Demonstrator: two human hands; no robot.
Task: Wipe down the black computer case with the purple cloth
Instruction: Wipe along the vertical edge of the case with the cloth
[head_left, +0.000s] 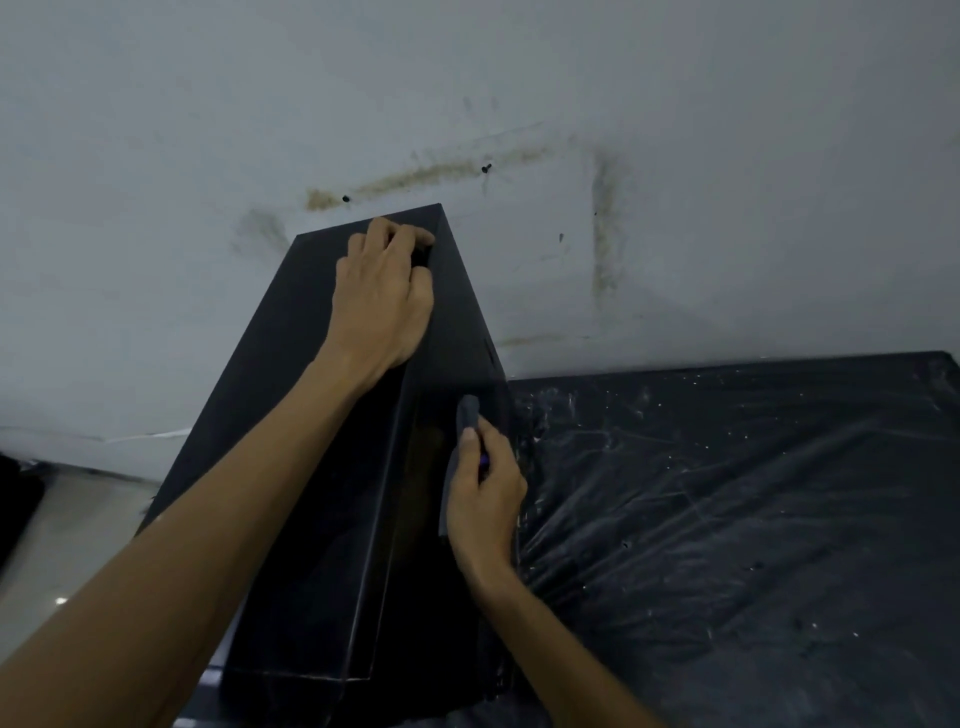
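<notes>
The black computer case (291, 426) stands upright in the middle of the head view, its top panel running away from me toward the wall. My left hand (382, 296) lies on the far end of the top, fingers curled over the right edge near the back corner. My right hand (480, 499) grips the purple cloth (466, 415), which looks greyish in the dim light, and presses it against the case's right side panel. Most of the cloth is hidden by my palm and fingers.
A black plastic sheet (737, 509), speckled with white flecks, covers the surface to the right of the case. A stained pale wall (571, 156) rises right behind the case. Light floor (67, 535) and a dark object (15, 504) show at the left edge.
</notes>
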